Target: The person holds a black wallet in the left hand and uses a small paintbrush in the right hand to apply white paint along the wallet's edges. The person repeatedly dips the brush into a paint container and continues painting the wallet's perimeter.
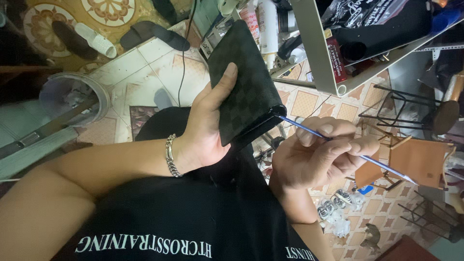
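Note:
My left hand holds up a dark checkered wallet, thumb lying across its face and fingers behind it. A silver chain bracelet sits on that wrist. My right hand pinches a thin blue brush between thumb and fingers. The brush tip touches the wallet's lower right corner edge. Both hands hover above my lap and black shirt.
Below lies a patterned tiled floor with sandals at the top left and a round clear container at the left. A metal-framed shelf with bottles stands at the top right. A small round stool and brown pieces are at the right.

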